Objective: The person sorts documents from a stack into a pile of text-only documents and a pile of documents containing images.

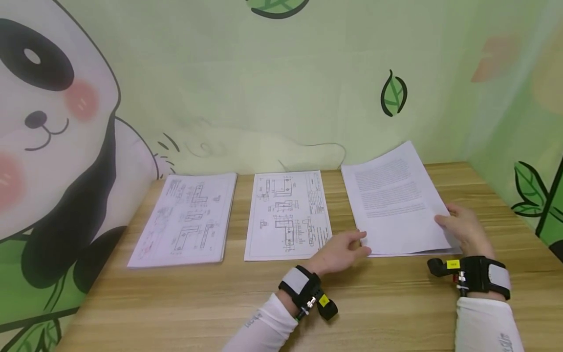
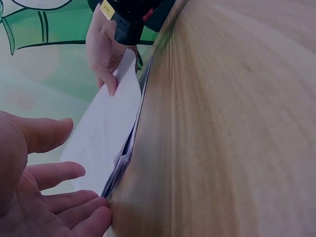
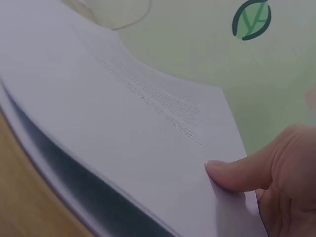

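At the right, a stack of printed text sheets [image 1: 387, 190] lies with its top part lifted and bowed. My right hand [image 1: 468, 229] pinches the raised sheets at their right edge, thumb on top. In the right wrist view a dark gap shows between the lifted sheets [image 3: 148, 163] and the paper below. My left hand [image 1: 338, 252] is at the stack's lower left corner, thumb and fingers spread apart. Its fingertips are right at the paper edge in the left wrist view, where the lower sheets [image 2: 123, 160] fan slightly.
A single-looking technical drawing [image 1: 286, 215] lies in the middle, left of the text stack. Farther left is a thicker pile of drawings [image 1: 189, 220]. The wooden table [image 1: 176, 303] meets a painted wall [image 1: 264, 98] at the back.
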### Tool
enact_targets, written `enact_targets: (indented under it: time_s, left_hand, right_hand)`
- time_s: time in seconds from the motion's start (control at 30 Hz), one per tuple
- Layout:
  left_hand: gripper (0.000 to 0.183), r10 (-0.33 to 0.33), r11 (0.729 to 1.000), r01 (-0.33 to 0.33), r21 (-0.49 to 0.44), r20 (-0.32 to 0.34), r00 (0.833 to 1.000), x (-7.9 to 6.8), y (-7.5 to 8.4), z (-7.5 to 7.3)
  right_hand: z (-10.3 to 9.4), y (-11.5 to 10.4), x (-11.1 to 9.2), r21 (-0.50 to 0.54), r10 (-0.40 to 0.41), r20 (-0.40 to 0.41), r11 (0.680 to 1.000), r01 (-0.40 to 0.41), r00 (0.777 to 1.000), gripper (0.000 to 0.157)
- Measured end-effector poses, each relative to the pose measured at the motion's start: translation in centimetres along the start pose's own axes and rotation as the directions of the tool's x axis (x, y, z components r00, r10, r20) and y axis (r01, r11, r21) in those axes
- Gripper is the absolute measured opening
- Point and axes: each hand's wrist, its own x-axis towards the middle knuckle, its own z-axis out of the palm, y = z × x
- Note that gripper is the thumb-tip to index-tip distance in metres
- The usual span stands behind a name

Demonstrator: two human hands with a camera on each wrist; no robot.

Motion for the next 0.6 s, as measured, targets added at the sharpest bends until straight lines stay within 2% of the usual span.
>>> enact_targets:
  time_s: [0.07, 0.2, 0.43, 0.6]
  left_hand:
    - [0.05, 0.01, 0.999, -0.01, 0.032, 0.001, 1.0, 0.0, 0.1, 0.1]
    - [0.05, 0.015, 0.999, -0.016, 0.037, 0.015, 1.0, -0.2, 0.2, 0.1]
    - [0.05, 0.031, 0.997, -0.033, 0.075, 0.028, 0.999, -0.6, 0.3, 0.2]
    - [0.048, 0.011, 1.0, -0.011, 0.002, 0.016, 1.0, -0.5, 0.3, 0.0]
  right_hand:
    - [0.1, 0.2, 0.1, -0.033, 0.012, -0.013, 0.999, -0.013, 1.0, 0.072]
    - [0.5, 0.2, 0.4, -0.104, 0.001, -0.073, 0.995, -0.009, 0.997, 0.068]
    - [1.2, -0.1, 0.5, -0.189, -0.076, -0.214, 0.981, 0.035, 0.974, 0.054]
    - [1.2, -0.8, 0.1, -0.274, -0.106, -0.265, 0.961, 0.03, 0.958, 0.052]
